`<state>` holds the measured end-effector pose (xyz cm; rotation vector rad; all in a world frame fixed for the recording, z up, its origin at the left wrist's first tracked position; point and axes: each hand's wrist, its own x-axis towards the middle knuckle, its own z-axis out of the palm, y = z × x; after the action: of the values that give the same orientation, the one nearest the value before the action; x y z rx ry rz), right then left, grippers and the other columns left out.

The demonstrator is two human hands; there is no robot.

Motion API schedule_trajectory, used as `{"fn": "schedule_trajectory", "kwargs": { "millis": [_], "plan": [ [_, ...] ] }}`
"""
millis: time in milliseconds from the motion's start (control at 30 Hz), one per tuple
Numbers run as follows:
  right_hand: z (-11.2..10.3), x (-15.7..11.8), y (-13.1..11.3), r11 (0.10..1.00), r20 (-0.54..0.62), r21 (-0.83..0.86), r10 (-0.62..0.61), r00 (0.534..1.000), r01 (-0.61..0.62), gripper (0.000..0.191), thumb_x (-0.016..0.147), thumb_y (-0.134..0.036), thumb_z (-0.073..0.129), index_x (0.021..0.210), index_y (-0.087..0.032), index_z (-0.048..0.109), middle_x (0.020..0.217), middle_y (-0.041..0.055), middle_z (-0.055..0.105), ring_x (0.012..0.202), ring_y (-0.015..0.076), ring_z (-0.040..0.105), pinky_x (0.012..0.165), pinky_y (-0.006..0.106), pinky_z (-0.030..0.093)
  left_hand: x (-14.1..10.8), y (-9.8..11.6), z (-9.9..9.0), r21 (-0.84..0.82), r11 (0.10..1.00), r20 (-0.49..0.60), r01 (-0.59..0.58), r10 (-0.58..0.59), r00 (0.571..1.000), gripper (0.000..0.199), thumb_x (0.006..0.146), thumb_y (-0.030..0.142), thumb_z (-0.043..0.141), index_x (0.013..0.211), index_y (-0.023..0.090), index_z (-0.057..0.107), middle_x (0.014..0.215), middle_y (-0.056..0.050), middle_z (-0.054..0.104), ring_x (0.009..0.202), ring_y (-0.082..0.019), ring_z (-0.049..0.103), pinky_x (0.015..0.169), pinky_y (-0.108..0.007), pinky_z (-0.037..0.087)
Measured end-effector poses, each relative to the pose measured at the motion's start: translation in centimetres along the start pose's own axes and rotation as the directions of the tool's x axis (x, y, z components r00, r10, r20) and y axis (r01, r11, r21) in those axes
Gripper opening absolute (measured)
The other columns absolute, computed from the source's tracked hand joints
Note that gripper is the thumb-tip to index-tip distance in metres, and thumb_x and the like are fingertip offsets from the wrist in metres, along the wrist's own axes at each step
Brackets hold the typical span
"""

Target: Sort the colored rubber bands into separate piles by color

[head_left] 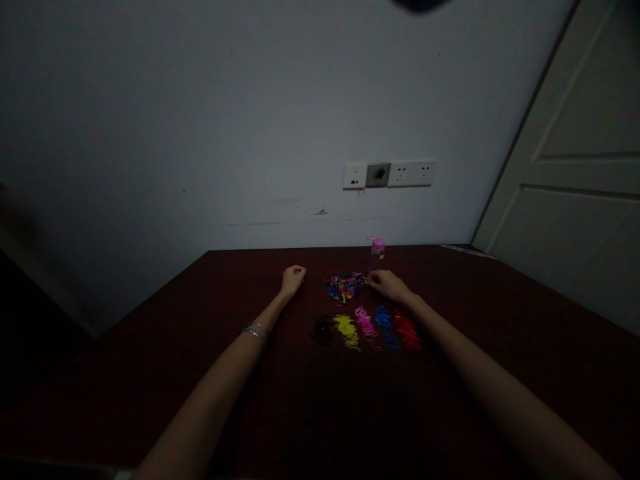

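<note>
Here's the mixed heap of coloured strands (345,287), lying loose on the dark reddish table (300,413) between your two hands, blue, pink, yellow and red all tangled together. Your right hand (390,285) is right at its right-hand edge, fingers bent and tips drawn close together; whether a strand is caught between them, you can't tell from here. Over on the other side, your left hand (293,279) rests on the table just beside the heap, apart from it, fingers curled closed; whether anything is tucked inside is hidden.

Nearer to you come the sorted colours, side by side in a row: the black pile (323,330) at the left, barely showing against the dark wood, then the yellow pile (347,331), the pink pile (366,321), the blue pile (386,325) and, at the right end under your forearm's side, the red pile (407,332). Just beyond your right hand stands a clear bottle (378,255), upright, with a pink cap and loop. There are bracelets (257,331) on your left wrist. Past the table rises the pale wall (200,120), carrying a row of sockets (390,175), and off to the right there's a panelled door (585,173).
</note>
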<state>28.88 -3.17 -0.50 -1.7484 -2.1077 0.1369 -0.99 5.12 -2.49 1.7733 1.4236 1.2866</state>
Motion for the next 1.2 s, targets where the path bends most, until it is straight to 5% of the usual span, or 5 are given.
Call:
{"fn": "schedule_trajectory", "kwargs": {
  "millis": [667,867,1200],
  "plan": [
    [-1.3,-0.9,0.3,0.987,-0.066,0.128,-0.085,0.994,0.093,0.02,0.079,-0.03,0.049,0.082,-0.018,0.064,0.085,0.0055,0.066,0.078,0.0171,0.059,0.069,0.024,0.042,-0.3,0.5,-0.1,-0.024,0.999,-0.003,0.022,-0.022,1.0,0.021,0.069,0.027,0.05,0.069,0.01,0.063,0.045,0.002,0.049,0.044,-0.009,0.045,0.047,-0.019,0.033],
    [-2.4,-2.7,-3.2,0.93,-0.105,0.272,-0.229,0.968,0.249,0.023,0.081,-0.035,0.048,0.083,-0.017,0.063,0.084,0.005,0.065,0.077,0.0161,0.058,0.071,0.026,0.043,-0.2,0.4,-0.1,-0.023,1.0,-0.006,0.02,-0.021,1.0,0.02,0.068,0.027,0.051,0.07,0.011,0.064,0.046,0.002,0.05,0.045,-0.009,0.046,0.047,-0.018,0.034],
    [-2.3,-7.8,-8.5,0.857,0.109,0.327,-0.454,0.884,0.399,0.016,0.08,-0.028,0.051,0.079,-0.017,0.062,0.083,0.0043,0.059,0.073,0.0128,0.054,0.065,0.023,0.042,0.2,-0.4,0.3,-0.012,1.0,-0.015,0.027,-0.027,1.0,0.021,0.069,0.026,0.05,0.071,0.011,0.064,0.047,0.001,0.051,0.044,-0.008,0.045,0.046,-0.018,0.034]
  ]
}}
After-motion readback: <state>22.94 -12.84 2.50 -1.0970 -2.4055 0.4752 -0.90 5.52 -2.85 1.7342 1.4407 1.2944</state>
